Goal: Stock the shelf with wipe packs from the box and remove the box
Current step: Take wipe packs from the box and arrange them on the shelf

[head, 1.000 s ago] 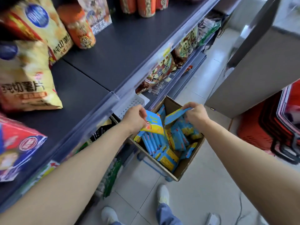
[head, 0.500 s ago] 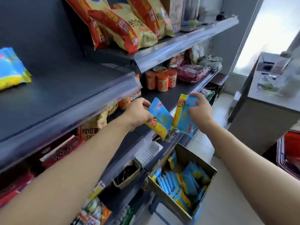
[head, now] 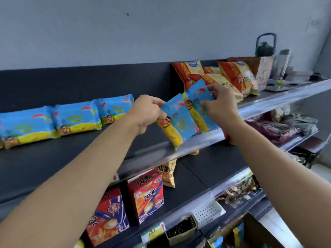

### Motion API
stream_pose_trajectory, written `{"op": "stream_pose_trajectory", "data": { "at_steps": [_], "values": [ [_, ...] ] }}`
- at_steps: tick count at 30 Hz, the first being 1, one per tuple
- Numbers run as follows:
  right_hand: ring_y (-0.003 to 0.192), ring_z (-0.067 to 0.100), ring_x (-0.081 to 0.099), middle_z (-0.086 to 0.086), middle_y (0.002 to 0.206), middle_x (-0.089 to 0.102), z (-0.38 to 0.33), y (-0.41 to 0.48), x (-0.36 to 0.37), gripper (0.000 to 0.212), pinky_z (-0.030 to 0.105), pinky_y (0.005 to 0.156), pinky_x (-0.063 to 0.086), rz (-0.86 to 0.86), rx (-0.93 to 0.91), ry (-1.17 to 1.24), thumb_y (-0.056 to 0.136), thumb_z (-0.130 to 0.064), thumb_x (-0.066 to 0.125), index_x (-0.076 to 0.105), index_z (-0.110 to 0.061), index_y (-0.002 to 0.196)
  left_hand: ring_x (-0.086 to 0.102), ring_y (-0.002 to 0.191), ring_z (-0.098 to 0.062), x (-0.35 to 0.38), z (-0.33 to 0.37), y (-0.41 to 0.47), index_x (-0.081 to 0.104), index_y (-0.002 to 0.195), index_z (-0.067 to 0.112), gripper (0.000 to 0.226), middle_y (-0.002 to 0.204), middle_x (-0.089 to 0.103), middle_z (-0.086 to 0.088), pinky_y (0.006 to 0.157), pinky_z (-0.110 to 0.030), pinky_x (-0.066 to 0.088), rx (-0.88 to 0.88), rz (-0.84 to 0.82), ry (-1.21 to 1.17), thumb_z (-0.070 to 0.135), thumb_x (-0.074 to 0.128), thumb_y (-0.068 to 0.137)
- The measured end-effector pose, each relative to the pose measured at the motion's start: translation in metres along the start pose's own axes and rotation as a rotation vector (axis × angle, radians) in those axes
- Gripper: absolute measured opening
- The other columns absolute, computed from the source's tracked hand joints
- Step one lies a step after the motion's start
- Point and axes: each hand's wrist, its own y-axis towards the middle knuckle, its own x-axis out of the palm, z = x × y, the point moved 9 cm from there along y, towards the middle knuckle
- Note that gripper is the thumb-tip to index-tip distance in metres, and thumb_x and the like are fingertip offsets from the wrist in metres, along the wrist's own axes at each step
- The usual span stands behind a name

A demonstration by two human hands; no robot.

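Flat, glossy plastic wipe packs (head: pixel 176 122)

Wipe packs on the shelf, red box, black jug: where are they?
Wipe packs (head: pixel 77 119): head view, middle pack's blue front.
Red box (head: pixel 148 196): head view, its front face.
Black jug (head: pixel 265 48): head view, its dark body.

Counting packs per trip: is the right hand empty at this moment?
No, the right hand pinches a blue-and-yellow plastic wipe pack above the dark metal shelf's front edge.
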Motion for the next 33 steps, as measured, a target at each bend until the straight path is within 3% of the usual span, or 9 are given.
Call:
{"op": "stream_pose_trajectory", "data": {
  "at_steps": [4, 10, 13, 16, 19, 21, 28, 33],
  "values": [
    [0.096, 0.024, 0.062, 0.007, 0.105, 0.068, -0.061, 0.003, 0.068, 0.036, 0.034, 0.079, 0.049, -0.108, -0.169, -0.041, 0.077, -0.001, 0.061, 0.064, -0.015, 0.111, 0.060, 0.074, -0.016, -0.080, -0.026, -0.016, 0.062, 0.114, 0.000, 0.033, 0.082, 0.064, -0.004, 0.091, -0.036, 0.050, -0.088, 0.140, -0.152, -0.013, 0.052, 0.086],
    [0.096, 0.025, 0.059, 0.004, 0.108, 0.066, -0.115, 0.002, 0.175, 0.039, 0.035, 0.083, 0.048, -0.343, -0.352, -0.132, 0.079, 0.003, 0.056, 0.063, -0.021, 0.108, 0.056, 0.072, -0.012, -0.187, -0.082, -0.053, 0.059, 0.111, 0.007, 0.029, 0.092, 0.061, -0.005, 0.072, -0.027, 0.048, -0.219, 0.382, -0.388, -0.009, 0.042, 0.094],
    [0.101, 0.028, 0.056, 0.005, 0.114, 0.064, -0.126, 0.000, 0.217, 0.042, 0.034, 0.087, 0.041, -0.447, -0.423, -0.302, 0.081, 0.003, 0.051, 0.062, -0.023, 0.112, 0.055, 0.073, -0.010, -0.226, -0.115, -0.067, 0.054, 0.122, 0.009, 0.035, 0.096, 0.060, -0.005, 0.065, -0.023, 0.045, -0.286, 0.486, -0.449, -0.008, 0.043, 0.094],
    [0.112, 0.027, 0.052, 0.002, 0.125, 0.059, -0.126, 0.001, 0.249, 0.044, 0.035, 0.094, 0.034, -0.532, -0.481, -0.511, 0.085, -0.001, 0.052, 0.056, -0.025, 0.122, 0.056, 0.074, -0.010, -0.253, -0.137, -0.074, 0.050, 0.128, 0.004, 0.038, 0.085, 0.059, -0.004, 0.070, -0.026, 0.046, -0.324, 0.558, -0.483, -0.010, 0.041, 0.094],
    [0.118, 0.025, 0.049, 0.000, 0.131, 0.055, -0.122, 0.004, 0.272, 0.044, 0.037, 0.099, 0.030, -0.592, -0.484, -0.583, 0.088, -0.004, 0.050, 0.053, -0.025, 0.126, 0.055, 0.073, -0.011, -0.268, -0.149, -0.072, 0.048, 0.129, 0.002, 0.038, 0.082, 0.057, -0.004, 0.086, -0.033, 0.044, -0.350, 0.600, -0.460, -0.010, 0.041, 0.094],
    [0.120, 0.024, 0.048, 0.000, 0.134, 0.053, -0.119, 0.006, 0.285, 0.048, 0.037, 0.102, 0.028, -0.620, -0.481, -0.612, 0.087, -0.001, 0.048, 0.052, -0.025, 0.129, 0.055, 0.074, -0.011, -0.272, -0.154, -0.067, 0.049, 0.128, 0.003, 0.037, 0.083, 0.057, -0.004, 0.087, -0.034, 0.042, -0.360, 0.620, -0.441, -0.010, 0.041, 0.093],
    [0.121, 0.027, 0.045, 0.005, 0.134, 0.050, -0.111, 0.020, 0.320, 0.049, 0.036, 0.096, 0.037, -0.646, -0.485, -0.558, 0.087, 0.000, 0.049, 0.055, -0.026, 0.128, 0.057, 0.081, -0.013, -0.276, -0.172, -0.045, 0.052, 0.114, 0.008, 0.029, 0.108, 0.057, -0.009, 0.086, -0.034, 0.044, -0.380, 0.635, -0.426, -0.010, 0.044, 0.093],
    [0.120, 0.029, 0.036, 0.008, 0.126, 0.048, -0.105, 0.032, 0.315, 0.042, 0.038, 0.099, 0.030, -0.459, -0.491, -0.561, 0.088, -0.016, 0.057, 0.051, -0.028, 0.127, 0.058, 0.091, -0.017, -0.285, -0.185, -0.038, 0.051, 0.111, 0.008, 0.027, 0.115, 0.058, -0.011, 0.088, -0.035, 0.045, -0.398, 0.649, -0.406, -0.010, 0.045, 0.092]
  ]
}}
